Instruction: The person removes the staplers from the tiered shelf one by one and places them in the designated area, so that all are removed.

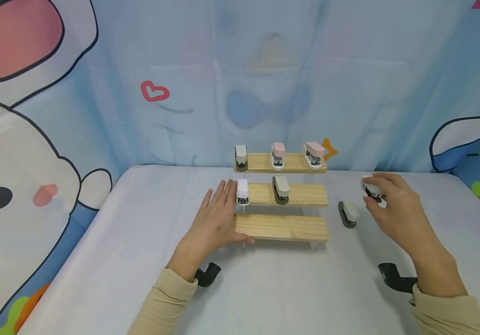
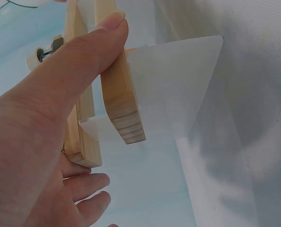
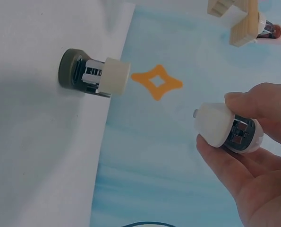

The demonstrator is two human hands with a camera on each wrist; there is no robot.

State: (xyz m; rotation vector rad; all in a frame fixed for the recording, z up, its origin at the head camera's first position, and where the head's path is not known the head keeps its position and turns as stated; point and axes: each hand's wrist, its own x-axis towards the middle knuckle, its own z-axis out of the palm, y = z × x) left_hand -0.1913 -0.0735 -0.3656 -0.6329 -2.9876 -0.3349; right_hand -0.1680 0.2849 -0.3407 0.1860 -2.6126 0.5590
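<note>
My left hand (image 1: 214,218) lies along the left end of a three-tier wooden shelf (image 1: 281,227), fingers straight. Its thumb touches the front of the lowest board (image 2: 119,94), as the left wrist view shows. Off to the right, my right hand (image 1: 403,214) pinches a small white mini stapler (image 3: 215,124) between thumb and fingers. A white stapler with a dark base (image 1: 349,214) sits on the table close to that hand. On the middle board are a white stapler (image 1: 242,190) and a cream stapler (image 1: 281,188).
The top board bears a white stapler with a dark base (image 1: 241,156) and two pink-topped staplers, one in the middle (image 1: 278,153) and one at right (image 1: 314,153). Clear side supports (image 2: 178,75) hold the boards. A cartoon-printed blue curtain (image 1: 181,56) hangs behind the white table (image 1: 281,288).
</note>
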